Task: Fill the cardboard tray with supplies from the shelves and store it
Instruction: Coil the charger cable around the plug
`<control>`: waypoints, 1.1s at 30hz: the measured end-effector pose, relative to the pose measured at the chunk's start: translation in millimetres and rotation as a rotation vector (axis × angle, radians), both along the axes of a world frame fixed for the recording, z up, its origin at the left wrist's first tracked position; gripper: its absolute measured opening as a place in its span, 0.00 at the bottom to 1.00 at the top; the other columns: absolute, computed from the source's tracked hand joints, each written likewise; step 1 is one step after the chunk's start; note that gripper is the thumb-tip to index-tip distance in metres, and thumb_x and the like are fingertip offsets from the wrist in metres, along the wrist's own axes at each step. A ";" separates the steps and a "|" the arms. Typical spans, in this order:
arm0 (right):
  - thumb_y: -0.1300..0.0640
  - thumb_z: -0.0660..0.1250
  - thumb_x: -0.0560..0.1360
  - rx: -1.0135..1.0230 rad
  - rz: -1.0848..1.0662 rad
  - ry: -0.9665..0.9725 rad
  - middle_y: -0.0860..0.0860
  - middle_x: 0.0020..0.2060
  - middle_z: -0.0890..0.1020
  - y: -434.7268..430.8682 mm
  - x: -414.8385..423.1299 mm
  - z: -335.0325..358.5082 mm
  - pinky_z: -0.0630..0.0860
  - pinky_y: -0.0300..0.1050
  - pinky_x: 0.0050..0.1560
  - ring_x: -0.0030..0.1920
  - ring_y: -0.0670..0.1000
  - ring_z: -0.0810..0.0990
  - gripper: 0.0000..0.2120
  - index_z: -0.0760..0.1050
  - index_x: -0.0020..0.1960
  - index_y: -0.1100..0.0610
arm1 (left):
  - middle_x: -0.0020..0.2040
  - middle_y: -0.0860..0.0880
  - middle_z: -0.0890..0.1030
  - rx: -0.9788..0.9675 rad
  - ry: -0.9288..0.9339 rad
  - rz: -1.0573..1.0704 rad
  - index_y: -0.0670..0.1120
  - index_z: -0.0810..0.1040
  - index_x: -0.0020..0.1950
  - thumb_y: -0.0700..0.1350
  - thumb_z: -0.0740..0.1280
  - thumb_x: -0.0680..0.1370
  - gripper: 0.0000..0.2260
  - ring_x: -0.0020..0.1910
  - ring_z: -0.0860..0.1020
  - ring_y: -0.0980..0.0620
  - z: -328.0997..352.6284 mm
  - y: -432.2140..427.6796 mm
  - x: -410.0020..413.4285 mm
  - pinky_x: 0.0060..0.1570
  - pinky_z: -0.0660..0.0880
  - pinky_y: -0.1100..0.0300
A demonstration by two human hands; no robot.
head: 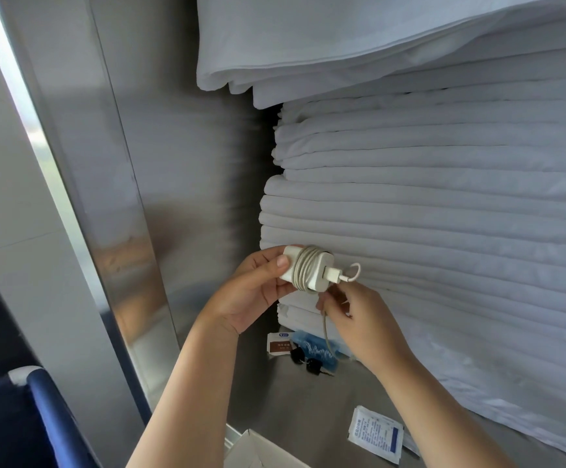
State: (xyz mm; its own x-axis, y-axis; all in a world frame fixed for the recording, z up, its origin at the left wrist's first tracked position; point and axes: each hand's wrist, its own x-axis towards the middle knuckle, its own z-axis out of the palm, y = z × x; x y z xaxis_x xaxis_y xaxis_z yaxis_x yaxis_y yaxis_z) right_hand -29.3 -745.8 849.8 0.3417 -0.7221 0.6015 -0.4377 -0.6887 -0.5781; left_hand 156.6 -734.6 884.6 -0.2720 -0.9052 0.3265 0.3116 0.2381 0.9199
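Observation:
A white charger (308, 270) with its cable wound round it is held up in front of the stacked linen. My left hand (258, 288) grips the charger's left side, thumb on its face. Just below and right, my right hand (352, 315) pinches the loose end of the cable (326, 336), which hangs down in a curve. A corner of the cardboard tray (258, 449) shows at the bottom edge, on the steel shelf.
A tall stack of folded white linen (444, 197) fills the right of the steel cabinet (173, 197). On the shelf lie a small packet (279, 344), a blue packet (312, 346), black keys (305, 359) and a white sachet (374, 439). A blue bar (48, 417) stands at lower left.

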 end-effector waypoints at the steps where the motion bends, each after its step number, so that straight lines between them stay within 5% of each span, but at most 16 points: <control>1: 0.48 0.59 0.76 0.029 0.022 -0.012 0.41 0.35 0.81 0.1 1.4 -2.1 0.75 0.32 0.39 0.38 0.39 0.80 0.05 0.73 0.45 0.44 | 0.52 0.43 0.82 0.002 0.008 0.015 0.39 0.80 0.59 0.57 0.77 0.66 0.29 0.52 0.80 0.48 0.1 -0.1 -0.1 0.54 0.77 0.57; 4: 0.53 0.63 0.78 0.127 0.060 0.014 0.41 0.35 0.81 -0.5 3.5 -7.7 0.77 0.34 0.40 0.37 0.38 0.80 0.03 0.74 0.47 0.45 | 0.49 0.46 0.83 0.051 0.094 0.092 0.42 0.80 0.56 0.57 0.79 0.62 0.29 0.47 0.81 0.52 -0.6 -1.8 -0.2 0.52 0.77 0.59; 9: 0.50 0.61 0.79 0.155 0.092 0.164 0.43 0.35 0.81 4.7 9.9 -13.5 0.80 0.46 0.39 0.35 0.41 0.80 0.03 0.73 0.48 0.46 | 0.46 0.50 0.84 0.109 0.268 0.211 0.45 0.79 0.54 0.49 0.71 0.72 0.14 0.45 0.82 0.56 -2.1 -4.9 4.4 0.50 0.79 0.63; 15: 0.50 0.59 0.79 -0.044 0.094 0.284 0.40 0.29 0.73 14.6 19.4 -15.1 0.68 0.32 0.28 0.31 0.38 0.74 0.05 0.73 0.53 0.46 | 0.44 0.51 0.84 0.158 0.352 0.347 0.47 0.78 0.52 0.47 0.72 0.65 0.16 0.43 0.82 0.57 -1.0 -7.9 2.3 0.47 0.79 0.65; 19: 0.49 0.58 0.80 -0.193 0.021 0.289 0.39 0.31 0.76 19.7 19.8 -7.0 0.64 0.29 0.28 0.28 0.39 0.72 0.09 0.75 0.50 0.49 | 0.44 0.52 0.85 0.147 0.294 0.443 0.49 0.80 0.50 0.46 0.73 0.65 0.14 0.42 0.82 0.59 -1.7 -9.2 2.6 0.44 0.78 0.67; 27: 0.52 0.60 0.79 -0.429 -0.182 0.098 0.45 0.27 0.75 19.7 13.0 4.9 0.70 0.42 0.23 0.26 0.45 0.72 0.12 0.77 0.42 0.55 | 0.50 0.48 0.84 0.150 0.133 0.509 0.48 0.81 0.54 0.47 0.74 0.68 0.15 0.50 0.81 0.54 -3.5 -11.2 1.7 0.54 0.76 0.61; 33: 0.50 0.59 0.78 -0.524 -0.280 0.007 0.45 0.31 0.76 15.6 4.8 10.7 0.64 0.32 0.30 0.30 0.43 0.71 0.13 0.77 0.42 0.55 | 0.49 0.46 0.82 0.138 -0.010 0.574 0.49 0.82 0.50 0.42 0.73 0.72 0.08 0.50 0.80 0.51 -1.8 -10.0 -3.3 0.61 0.75 0.52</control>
